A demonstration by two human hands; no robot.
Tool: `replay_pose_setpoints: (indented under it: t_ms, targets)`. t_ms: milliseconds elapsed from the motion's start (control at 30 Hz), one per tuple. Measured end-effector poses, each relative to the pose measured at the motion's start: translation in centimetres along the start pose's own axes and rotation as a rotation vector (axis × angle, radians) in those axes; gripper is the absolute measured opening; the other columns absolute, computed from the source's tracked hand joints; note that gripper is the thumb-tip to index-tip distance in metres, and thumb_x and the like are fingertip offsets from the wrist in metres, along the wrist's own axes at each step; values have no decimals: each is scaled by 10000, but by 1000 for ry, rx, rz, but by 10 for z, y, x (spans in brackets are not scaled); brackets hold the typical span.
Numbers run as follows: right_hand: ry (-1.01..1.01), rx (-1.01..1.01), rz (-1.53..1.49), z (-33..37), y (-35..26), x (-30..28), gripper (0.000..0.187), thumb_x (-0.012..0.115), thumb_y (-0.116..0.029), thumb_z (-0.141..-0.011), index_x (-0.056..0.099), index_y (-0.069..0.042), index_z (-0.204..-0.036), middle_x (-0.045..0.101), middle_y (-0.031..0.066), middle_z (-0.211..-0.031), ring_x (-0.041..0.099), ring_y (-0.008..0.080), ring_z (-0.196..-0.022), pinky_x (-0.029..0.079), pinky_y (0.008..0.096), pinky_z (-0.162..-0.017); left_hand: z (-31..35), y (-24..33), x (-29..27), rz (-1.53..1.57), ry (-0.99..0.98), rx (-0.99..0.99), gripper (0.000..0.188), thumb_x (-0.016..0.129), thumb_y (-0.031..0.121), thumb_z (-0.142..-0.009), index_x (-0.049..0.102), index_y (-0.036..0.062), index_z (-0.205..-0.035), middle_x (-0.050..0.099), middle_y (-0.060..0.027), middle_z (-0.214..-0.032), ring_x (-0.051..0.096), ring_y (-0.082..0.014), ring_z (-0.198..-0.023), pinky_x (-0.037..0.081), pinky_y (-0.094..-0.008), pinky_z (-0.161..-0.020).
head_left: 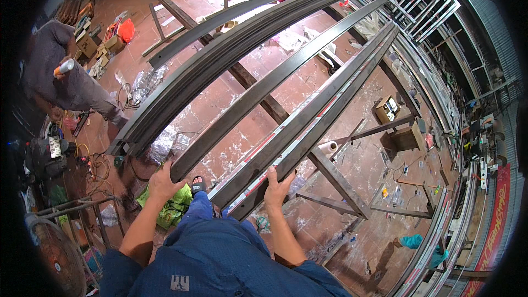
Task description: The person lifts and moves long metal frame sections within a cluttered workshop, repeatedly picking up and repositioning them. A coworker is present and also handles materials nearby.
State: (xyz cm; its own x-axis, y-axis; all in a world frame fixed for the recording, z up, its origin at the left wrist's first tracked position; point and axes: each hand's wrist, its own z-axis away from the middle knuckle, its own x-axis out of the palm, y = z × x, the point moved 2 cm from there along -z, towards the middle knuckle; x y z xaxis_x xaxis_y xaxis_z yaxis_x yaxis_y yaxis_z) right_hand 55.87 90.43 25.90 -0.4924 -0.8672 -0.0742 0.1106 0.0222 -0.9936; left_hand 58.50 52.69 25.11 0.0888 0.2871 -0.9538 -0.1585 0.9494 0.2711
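Two long dark steel bars (286, 85), gripped ends.

Over at the upper left, small brown cardboard boxes (88, 44) sit clustered on the tiled floor beside an orange-red bag (126, 30). Right of the long steel bars, an open tan box (388, 110) rests on a stand, and along the far right edge a red banner (495, 225) with yellow lettering runs downward

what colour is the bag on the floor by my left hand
Bright green, seen in the head view: the crumpled bag lies on the floor just below the left hand.
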Motion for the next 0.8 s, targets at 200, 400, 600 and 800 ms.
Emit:
replay_pose_setpoints:
  t_ms: [200, 400, 600, 800]
  targets:
    - [27, -21, 56, -3, 16, -4, 849, 795, -353, -970, 338, 81, -1539, 562, 225, -1405, 556, 300, -1265, 419, 394, -1118, -5, 52, -60, 53, -13, 9, 835, 886, 494, -756, 570, 73, -1405, 712, -252, -1150, 698, -454, -1061, 555, -529, -905]
    - [-17, -3, 46, -8, 31, -7, 831, 769, -300, -981, 314, 94, -1554, 492, 252, -1470, 524, 326, -1281, 403, 412, -1129, -16, 34, -84, 238, 363, 129, 654, 854, 462, -817, 676, 15, -1260, 671, -232, -1241, 642, -445, -1137, 509, -518, -951]
    - [10, 22, 2, -5, 17, -2, 844, 741, -316, -992, 309, 130, -1564, 485, 293, -1513, 524, 360, -1339, 385, 432, -1166, -28, 8, -117, -2, 678, 34, 597, 861, 325, -824, 659, 45, -1312, 642, -174, -1314, 617, -387, -1191, 448, -508, -1032]
    - [-31, 38, 96, 6, -4, -4, 749, 685, -327, -1042, 351, 135, -1527, 512, 294, -1486, 536, 368, -1324, 407, 437, -1148, -66, 1, -137, -244, 391, -159, 861, 865, 462, -775, 521, 92, -1472, 608, -138, -1366, 567, -349, -1266, 416, -495, -1066]
